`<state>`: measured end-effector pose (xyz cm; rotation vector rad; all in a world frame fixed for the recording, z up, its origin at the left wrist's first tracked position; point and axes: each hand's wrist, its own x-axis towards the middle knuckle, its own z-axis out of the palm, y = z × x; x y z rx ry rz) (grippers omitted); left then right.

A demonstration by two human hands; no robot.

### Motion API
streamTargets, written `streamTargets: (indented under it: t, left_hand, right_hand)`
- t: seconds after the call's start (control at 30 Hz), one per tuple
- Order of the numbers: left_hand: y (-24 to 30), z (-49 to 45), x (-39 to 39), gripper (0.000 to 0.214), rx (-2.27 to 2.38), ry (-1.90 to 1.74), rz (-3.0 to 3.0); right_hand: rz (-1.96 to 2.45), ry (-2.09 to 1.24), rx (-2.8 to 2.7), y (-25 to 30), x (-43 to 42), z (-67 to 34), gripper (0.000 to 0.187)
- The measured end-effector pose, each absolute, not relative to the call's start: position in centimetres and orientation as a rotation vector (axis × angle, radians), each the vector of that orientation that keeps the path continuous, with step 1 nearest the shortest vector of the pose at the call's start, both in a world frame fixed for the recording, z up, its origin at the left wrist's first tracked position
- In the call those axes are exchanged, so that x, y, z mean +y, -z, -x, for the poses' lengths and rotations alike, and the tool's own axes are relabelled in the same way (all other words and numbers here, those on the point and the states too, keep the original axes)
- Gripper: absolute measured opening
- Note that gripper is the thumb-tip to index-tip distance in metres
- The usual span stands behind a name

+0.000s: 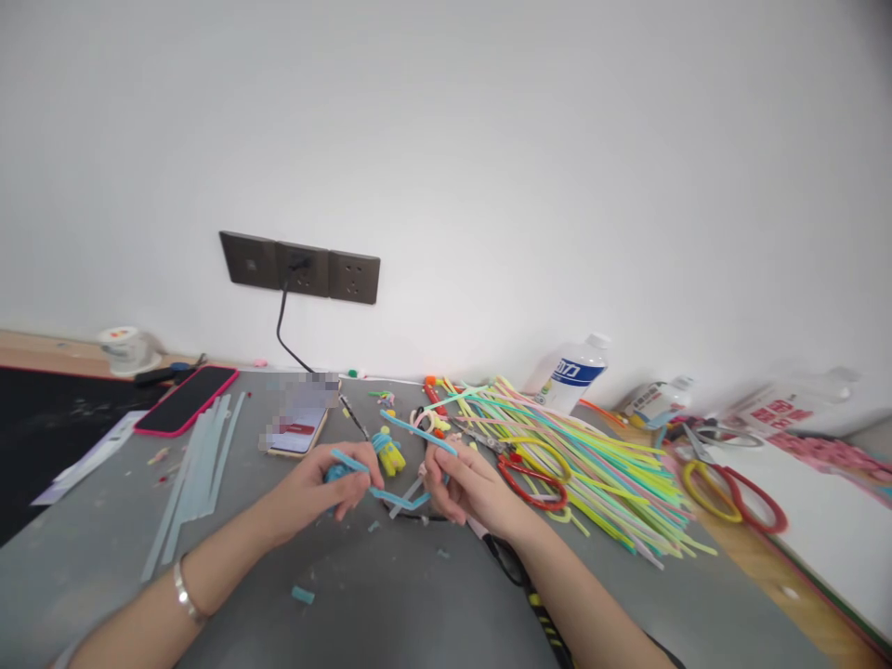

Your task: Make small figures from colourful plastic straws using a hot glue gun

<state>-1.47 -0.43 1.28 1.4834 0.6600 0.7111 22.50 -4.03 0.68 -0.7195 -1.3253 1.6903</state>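
Observation:
My left hand (327, 488) pinches one end of a light blue straw strip (390, 497), fingers closed round a small blue bundle. My right hand (464, 483) is closed on another light blue straw strip (418, 434) that slants up to the left, and touches the lower strip's other end. Between and just behind the hands lies a small yellow and blue straw figure (387, 451) on the grey table (390, 595). A silver bracelet (185, 595) circles my left wrist.
A heap of coloured straws (592, 465) lies right of my hands with red scissors (533, 483) on it. A second pair of scissors (731, 492), a white bottle (575, 372), two phones (185, 398) (296, 427), pale strips (199, 474), and a wall socket strip (299, 268) with a cable surround.

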Motion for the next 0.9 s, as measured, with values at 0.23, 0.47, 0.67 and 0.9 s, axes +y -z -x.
streamTargets:
  t: [0.23,0.47,0.67,0.9]
  left_hand:
    - [-1.4,1.5,-0.4,0.047,0.668,-0.745,-1.426]
    - [-1.5,1.8,-1.0,0.059,0.534,-0.614,-1.416]
    - [-1.2,1.6,-0.4,0.052,0.630,-0.744,-1.344]
    - [-1.6,1.3,-0.1,0.048,0.692,-0.781,-1.317]
  right_hand:
    - [0.721,-1.597,-1.270,-0.9,-3.5,-23.3,0.037]
    - [0.730,-1.350,-1.048,-2.6,-3.2,-25.2,0.028]
    - [0.750,-1.171,-0.962,-2.8,-2.5,-27.2,0.027]
    - [1.376,-0.503,-1.354,0.3,0.0,-31.3,0.028]
